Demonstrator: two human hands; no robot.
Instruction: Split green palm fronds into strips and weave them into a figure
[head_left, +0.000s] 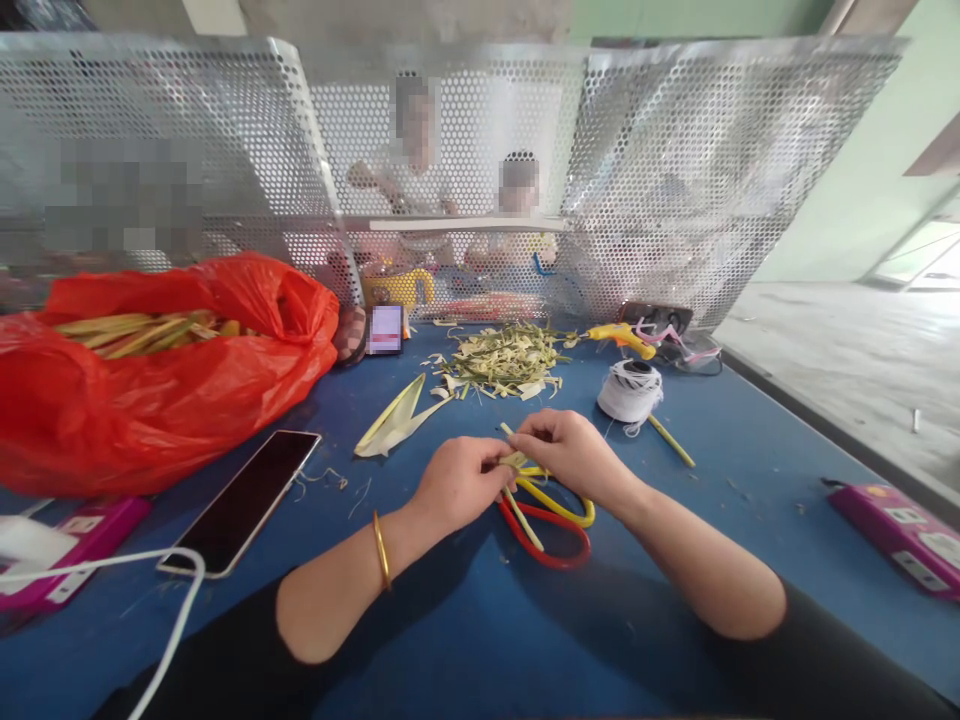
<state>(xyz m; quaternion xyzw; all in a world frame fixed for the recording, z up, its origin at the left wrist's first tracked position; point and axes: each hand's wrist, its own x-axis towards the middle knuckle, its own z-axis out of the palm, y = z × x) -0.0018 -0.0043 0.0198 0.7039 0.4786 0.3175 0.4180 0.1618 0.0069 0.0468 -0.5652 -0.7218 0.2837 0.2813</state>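
The table's right edge [825, 422] lies well beyond left hand [461, 485] and right hand [576, 455], both pinching a stalk [526, 521].

Dark phone [241, 503] beside a purple power strip [105, 527], left.

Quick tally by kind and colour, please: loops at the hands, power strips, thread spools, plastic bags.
Red loop: 1
Yellow loop: 1
Magenta power strips: 2
White thread spool: 1
Red plastic bag: 1
Total: 6
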